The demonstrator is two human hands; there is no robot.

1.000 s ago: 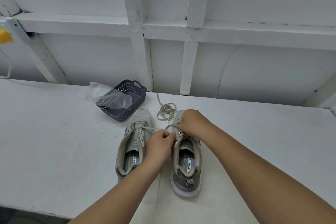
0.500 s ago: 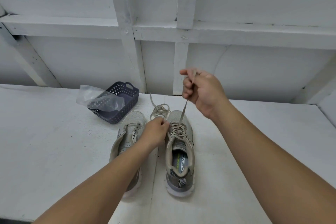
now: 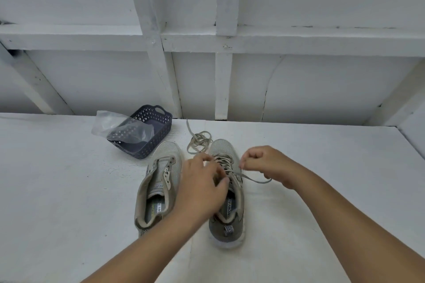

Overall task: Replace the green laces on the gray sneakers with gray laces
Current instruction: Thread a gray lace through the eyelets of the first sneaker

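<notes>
Presently, at the far left, a dark perforated basket (image 3: 153,131) is sitting on the white table (image 3: 57,179) with a clear plastic bag (image 3: 119,127) draping over its near rim. Just right of it, the left sneaker (image 3: 158,181) is lying unlaced, toe pointing away, its eyelets bare. Beyond the toes of the pair, a loose lace (image 3: 199,141) is lying in a tangled heap on the table, apart from both hands.

The left hand (image 3: 202,188) is hovering over the gap between the shoes and reaching onto the right sneaker (image 3: 226,193); its fingers are bending down at the laced eyelets, but whether they are pinching anything cannot be told, as the back of the hand is covering them. The lace in the right sneaker (image 3: 224,161) is crossing the upper eyelets just beyond those fingertips.

The right hand (image 3: 266,164) is sitting just beside the shoe's outer edge, fingers curling tightly, thumb and forefinger pinching the lace's free end (image 3: 253,179), which is running from the top eyelets out under the hand in a shallow loop.
</notes>
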